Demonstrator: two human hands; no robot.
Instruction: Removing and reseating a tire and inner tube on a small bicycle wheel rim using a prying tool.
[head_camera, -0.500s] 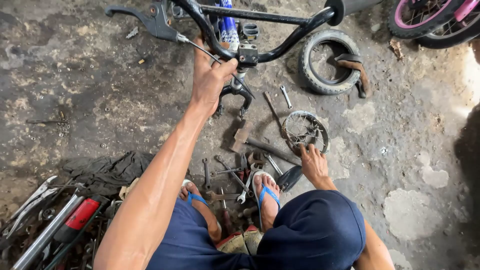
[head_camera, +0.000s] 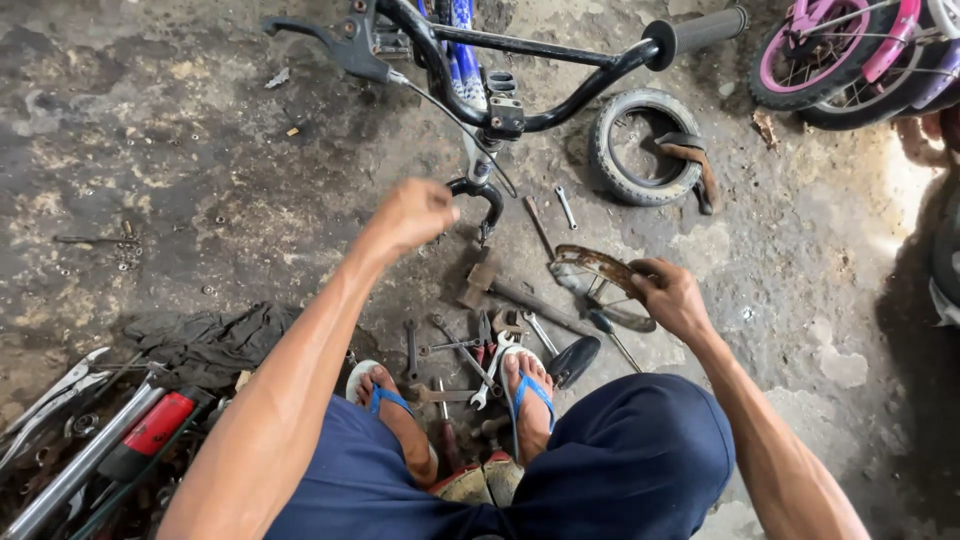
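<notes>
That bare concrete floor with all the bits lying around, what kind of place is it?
Most likely an informal bicycle repair spot: a bicycle handlebar, wrenches and a hammer strewn on the floor, and a small loose tyre.

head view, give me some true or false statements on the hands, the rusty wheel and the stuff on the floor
1. The right hand grips the small rusty wheel by its rim. True.
2. The left hand holds the hammer. False: it is a closed fist near the bike fork; the hammer lies on the floor.
3. The loose tyre lies on the floor beyond the handlebar. True.
4. The person is barefoot. False: blue flip-flops are on both feet.
</notes>
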